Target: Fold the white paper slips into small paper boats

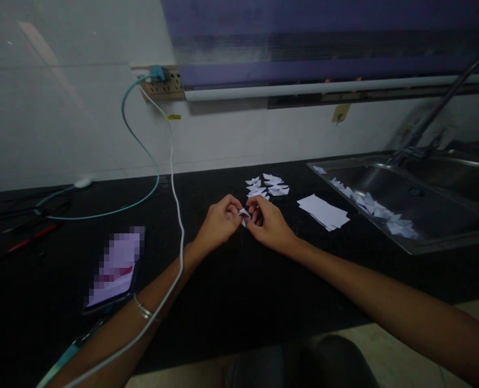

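Note:
My left hand (219, 220) and my right hand (268, 223) meet over the black counter (239, 291), fingers pinched together on a small folded piece of white paper (244, 214). Just beyond the hands lies a cluster of several folded white paper pieces (267, 186). A small stack of flat white paper slips (323, 212) lies to the right of my right hand.
A phone (116, 268) lies face up at the left, with a white cable (177, 215) crossing my left forearm and a teal cable (142, 145) running to a wall socket (162, 83). A steel sink (405, 207) at the right holds more folded paper pieces (379, 211). Pens (29, 240) lie far left.

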A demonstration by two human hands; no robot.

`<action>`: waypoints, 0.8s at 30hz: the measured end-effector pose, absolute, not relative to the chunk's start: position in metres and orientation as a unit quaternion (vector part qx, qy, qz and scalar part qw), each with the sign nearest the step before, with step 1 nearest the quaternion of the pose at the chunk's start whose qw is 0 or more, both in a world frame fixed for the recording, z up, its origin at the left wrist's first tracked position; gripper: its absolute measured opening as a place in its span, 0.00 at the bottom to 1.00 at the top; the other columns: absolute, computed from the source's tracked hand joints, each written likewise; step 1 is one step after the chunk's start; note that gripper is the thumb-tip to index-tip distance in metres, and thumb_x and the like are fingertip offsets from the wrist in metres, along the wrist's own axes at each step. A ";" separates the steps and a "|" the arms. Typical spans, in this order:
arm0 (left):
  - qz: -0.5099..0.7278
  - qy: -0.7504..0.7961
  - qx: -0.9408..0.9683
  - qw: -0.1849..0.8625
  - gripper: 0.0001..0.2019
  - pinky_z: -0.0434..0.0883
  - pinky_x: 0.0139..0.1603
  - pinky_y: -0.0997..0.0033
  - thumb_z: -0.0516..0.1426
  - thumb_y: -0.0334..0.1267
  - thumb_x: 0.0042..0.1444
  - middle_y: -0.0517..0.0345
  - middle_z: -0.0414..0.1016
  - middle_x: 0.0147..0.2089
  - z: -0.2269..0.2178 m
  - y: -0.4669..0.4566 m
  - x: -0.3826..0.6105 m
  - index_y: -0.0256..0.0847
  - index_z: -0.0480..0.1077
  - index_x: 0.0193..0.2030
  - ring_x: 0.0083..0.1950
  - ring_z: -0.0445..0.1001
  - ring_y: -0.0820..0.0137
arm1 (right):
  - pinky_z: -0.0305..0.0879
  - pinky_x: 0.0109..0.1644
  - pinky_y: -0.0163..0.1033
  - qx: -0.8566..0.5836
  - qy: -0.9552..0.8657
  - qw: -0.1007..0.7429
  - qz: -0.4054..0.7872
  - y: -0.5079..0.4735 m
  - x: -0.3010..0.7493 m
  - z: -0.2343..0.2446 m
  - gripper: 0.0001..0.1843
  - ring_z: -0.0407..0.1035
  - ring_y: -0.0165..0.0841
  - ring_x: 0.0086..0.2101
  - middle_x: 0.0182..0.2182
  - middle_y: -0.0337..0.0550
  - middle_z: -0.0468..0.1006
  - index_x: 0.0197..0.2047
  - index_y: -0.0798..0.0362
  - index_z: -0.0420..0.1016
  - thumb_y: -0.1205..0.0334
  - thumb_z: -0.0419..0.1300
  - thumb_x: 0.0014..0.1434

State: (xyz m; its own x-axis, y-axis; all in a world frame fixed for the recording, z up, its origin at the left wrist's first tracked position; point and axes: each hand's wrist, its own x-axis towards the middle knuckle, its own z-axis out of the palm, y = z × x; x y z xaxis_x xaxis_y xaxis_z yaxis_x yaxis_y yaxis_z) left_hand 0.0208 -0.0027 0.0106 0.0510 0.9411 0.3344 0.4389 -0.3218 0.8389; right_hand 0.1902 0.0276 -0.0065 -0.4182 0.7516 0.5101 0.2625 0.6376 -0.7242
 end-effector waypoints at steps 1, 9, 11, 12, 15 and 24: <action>0.453 0.513 0.679 0.267 0.06 0.59 0.23 0.80 0.57 0.29 0.50 0.66 0.68 0.25 0.010 -0.003 0.021 0.40 0.67 0.36 0.23 0.65 0.77 | 0.60 0.36 0.38 -0.318 -0.794 0.440 0.274 0.028 0.191 -0.006 0.11 0.63 0.30 0.30 0.36 0.42 0.72 0.44 0.51 0.70 0.68 0.60 0.56; 0.500 0.447 0.589 0.451 0.23 0.58 0.21 0.81 0.65 0.49 0.50 0.67 0.69 0.30 0.006 0.001 0.021 0.43 0.62 0.47 0.23 0.66 0.79 | 0.62 0.38 0.41 -0.309 -0.764 0.508 0.249 0.026 0.194 0.003 0.08 0.68 0.36 0.34 0.34 0.45 0.77 0.39 0.50 0.79 0.66 0.59 0.59; 0.465 0.433 0.559 0.533 0.25 0.53 0.17 0.81 0.59 0.61 0.53 0.63 0.70 0.31 0.007 0.003 0.020 0.42 0.63 0.46 0.22 0.67 0.78 | 0.63 0.40 0.42 -0.311 -0.748 0.525 0.260 0.026 0.194 0.004 0.08 0.69 0.37 0.35 0.33 0.45 0.77 0.38 0.49 0.81 0.65 0.60 0.59; 0.439 0.430 0.553 0.563 0.27 0.51 0.16 0.81 0.55 0.65 0.54 0.61 0.70 0.30 0.007 0.004 0.020 0.41 0.65 0.43 0.21 0.67 0.77 | 0.63 0.40 0.43 -0.312 -0.744 0.528 0.267 0.026 0.194 0.003 0.08 0.69 0.37 0.35 0.33 0.44 0.78 0.38 0.48 0.82 0.65 0.60 0.59; 0.373 0.425 0.570 0.596 0.30 0.48 0.16 0.81 0.51 0.68 0.56 0.57 0.71 0.29 0.012 0.002 0.020 0.37 0.68 0.38 0.22 0.68 0.77 | 0.64 0.42 0.44 -0.306 -0.745 0.521 0.283 0.026 0.193 0.001 0.09 0.69 0.37 0.35 0.33 0.44 0.78 0.39 0.47 0.83 0.65 0.61 0.59; 0.351 0.420 0.605 0.578 0.19 0.53 0.20 0.80 0.60 0.54 0.57 0.61 0.67 0.26 0.018 -0.007 0.016 0.36 0.69 0.34 0.22 0.64 0.79 | 0.68 0.43 0.42 -0.260 -0.689 0.509 0.446 0.029 0.192 0.005 0.11 0.72 0.35 0.38 0.39 0.44 0.80 0.41 0.49 0.82 0.66 0.61 0.56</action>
State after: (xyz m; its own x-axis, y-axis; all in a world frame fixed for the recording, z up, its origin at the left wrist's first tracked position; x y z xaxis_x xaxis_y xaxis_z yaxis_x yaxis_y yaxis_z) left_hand 0.0156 -0.0073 0.0184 0.4003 0.9144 -0.0605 0.1032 0.0207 0.9944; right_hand 0.1925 0.0291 0.0048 -0.3475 0.8123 0.4685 -0.0954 0.4664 -0.8794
